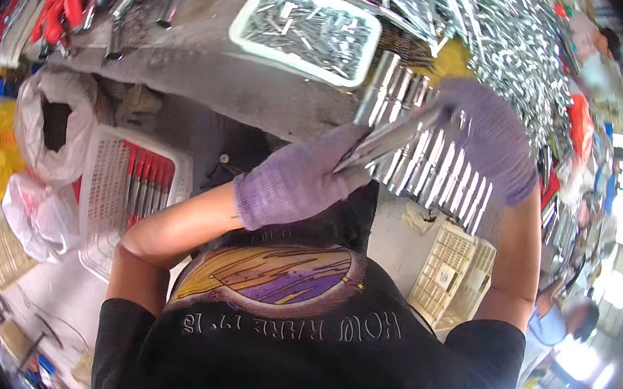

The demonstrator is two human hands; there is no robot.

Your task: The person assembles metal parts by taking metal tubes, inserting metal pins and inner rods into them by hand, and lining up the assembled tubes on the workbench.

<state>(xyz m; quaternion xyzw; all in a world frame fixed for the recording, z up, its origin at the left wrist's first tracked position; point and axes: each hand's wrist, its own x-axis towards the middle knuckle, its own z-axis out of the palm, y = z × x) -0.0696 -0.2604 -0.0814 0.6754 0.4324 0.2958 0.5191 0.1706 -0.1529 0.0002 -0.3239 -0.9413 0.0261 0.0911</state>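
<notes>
My left hand (300, 176), in a purple knit glove, is closed around long shiny metal tubes (393, 144) that slant up to the right. The gloved right hand (493, 138) curls over their upper end; its fingertips are partly hidden and blurred. Under and beyond these tubes, a row of similar chrome tubes (436, 166) lies side by side at the bench's near edge, partly covered by both hands. How many tubes the left hand holds I cannot make out.
A white tray (241, 35) of small metal parts stands on the grey bench (187, 79). Loose metal pieces (508, 56) are heaped at the far right, red-handled tools (65, 13) at the far left. Below are a white basket (105, 195), white sacks (39, 223) and a beige crate (456, 267).
</notes>
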